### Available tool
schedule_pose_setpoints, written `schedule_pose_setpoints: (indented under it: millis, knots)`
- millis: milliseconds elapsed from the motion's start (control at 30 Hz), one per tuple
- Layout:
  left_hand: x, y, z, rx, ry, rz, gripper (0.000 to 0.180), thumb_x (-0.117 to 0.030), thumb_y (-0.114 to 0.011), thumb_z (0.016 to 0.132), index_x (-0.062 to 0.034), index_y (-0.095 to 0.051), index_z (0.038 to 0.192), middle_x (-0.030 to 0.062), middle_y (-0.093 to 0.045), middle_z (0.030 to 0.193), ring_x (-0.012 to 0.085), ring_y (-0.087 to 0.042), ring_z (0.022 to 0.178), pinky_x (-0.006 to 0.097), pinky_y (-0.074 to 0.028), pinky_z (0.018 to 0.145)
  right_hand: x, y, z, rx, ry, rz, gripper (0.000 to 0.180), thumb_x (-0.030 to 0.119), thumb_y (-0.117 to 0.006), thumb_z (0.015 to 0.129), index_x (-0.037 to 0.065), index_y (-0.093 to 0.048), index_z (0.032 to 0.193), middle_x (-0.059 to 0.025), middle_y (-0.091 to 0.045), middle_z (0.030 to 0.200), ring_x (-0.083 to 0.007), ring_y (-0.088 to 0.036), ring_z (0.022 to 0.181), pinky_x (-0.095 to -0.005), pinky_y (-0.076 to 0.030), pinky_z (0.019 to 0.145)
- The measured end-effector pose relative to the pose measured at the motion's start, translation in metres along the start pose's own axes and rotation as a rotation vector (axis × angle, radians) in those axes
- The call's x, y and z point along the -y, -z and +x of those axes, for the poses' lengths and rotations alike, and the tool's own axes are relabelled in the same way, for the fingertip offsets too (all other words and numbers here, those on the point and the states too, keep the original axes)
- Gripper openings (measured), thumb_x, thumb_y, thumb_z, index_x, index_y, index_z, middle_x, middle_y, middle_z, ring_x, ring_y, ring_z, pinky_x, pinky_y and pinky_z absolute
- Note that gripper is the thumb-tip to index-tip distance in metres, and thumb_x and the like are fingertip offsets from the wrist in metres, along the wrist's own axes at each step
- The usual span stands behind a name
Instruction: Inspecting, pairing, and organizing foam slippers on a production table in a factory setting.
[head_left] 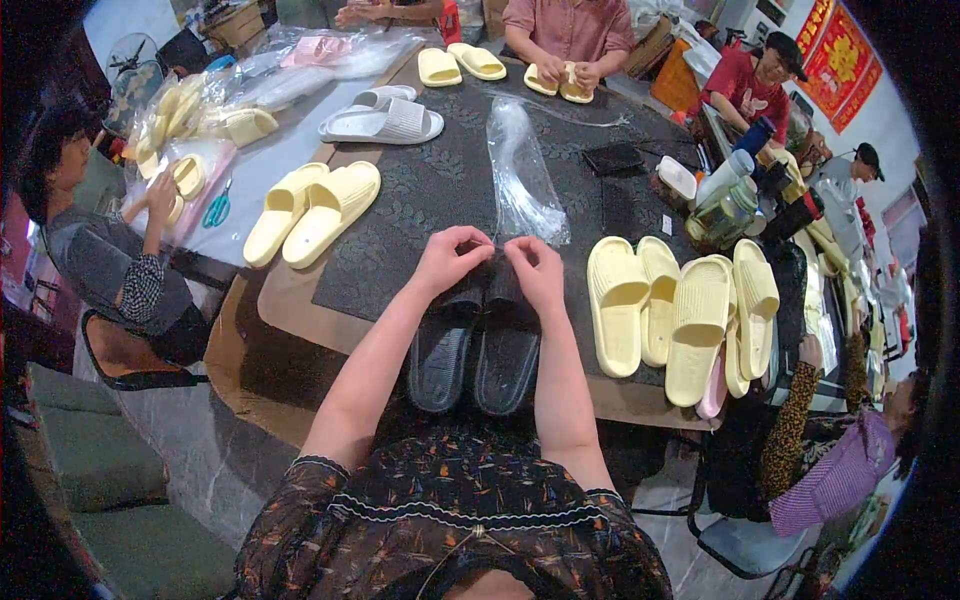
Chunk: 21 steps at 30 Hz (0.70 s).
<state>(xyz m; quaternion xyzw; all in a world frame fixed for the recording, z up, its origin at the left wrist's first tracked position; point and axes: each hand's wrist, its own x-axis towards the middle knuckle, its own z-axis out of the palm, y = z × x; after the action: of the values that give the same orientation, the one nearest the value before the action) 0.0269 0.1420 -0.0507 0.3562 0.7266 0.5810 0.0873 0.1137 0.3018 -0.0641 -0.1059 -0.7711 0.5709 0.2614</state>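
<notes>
A pair of black slide slippers (508, 366) sits at the table's near edge, side by side, with the open heel ends toward me. Over their far ends my left hand (455, 262) and my right hand (537, 272) come close together, each in a pinch. Whatever is between the fingertips is too fine to make out. Just beyond the hands lies a bundle of thin clear plastic strands (524, 165), reaching away across the dark patterned cloth. My forearms run along both sides of the slippers.
Pale yellow slippers stand left (333, 212) and right (698, 325); grey ones (383, 124) lie behind. A black wallet (613, 159), a jar (727, 212) and bottles crowd the right. Bagged slippers and teal scissors (217, 205) lie on the left table. Several people work around.
</notes>
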Motion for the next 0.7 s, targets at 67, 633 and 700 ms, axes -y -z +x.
schedule_pose_setpoints:
  millis: [67, 633, 700]
  knots:
    - [0.0007, 0.0007, 0.0013, -0.049, 0.049, -0.106, 0.015, -0.012, -0.068, 0.082, -0.0004, -0.067, 0.09, 0.0023, -0.067, 0.079, 0.0078, -0.061, 0.073, 0.023, -0.049, 0.068, 0.0003, -0.0003, 0.001, -0.057, -0.071, -0.046, 0.017, 0.017, -0.068, 0.081, 0.001, -0.066, 0.087, -0.0017, -0.062, 0.072, -0.0086, -0.053, 0.063, -0.0243, -0.044, 0.06]
    - [-0.001, -0.0008, 0.001, -0.037, 0.003, -0.047, 0.013, -0.011, -0.068, 0.082, -0.0006, -0.067, 0.088, 0.0023, -0.067, 0.08, 0.0078, -0.06, 0.072, 0.023, -0.048, 0.067, -0.0052, 0.001, 0.0017, -0.047, -0.112, 0.029, 0.015, 0.016, -0.067, 0.081, 0.003, -0.067, 0.088, -0.0051, -0.064, 0.074, -0.0106, -0.057, 0.066, -0.025, -0.046, 0.064]
    - [-0.0001, -0.0005, 0.001, -0.05, 0.048, -0.132, 0.012, -0.011, -0.067, 0.082, -0.0006, -0.067, 0.088, 0.0024, -0.066, 0.08, 0.0085, -0.06, 0.074, 0.023, -0.049, 0.068, -0.0062, 0.0008, 0.0018, -0.008, 0.009, -0.021, 0.015, 0.017, -0.067, 0.082, 0.003, -0.067, 0.088, -0.004, -0.063, 0.072, -0.0095, -0.055, 0.065, -0.0245, -0.045, 0.062]
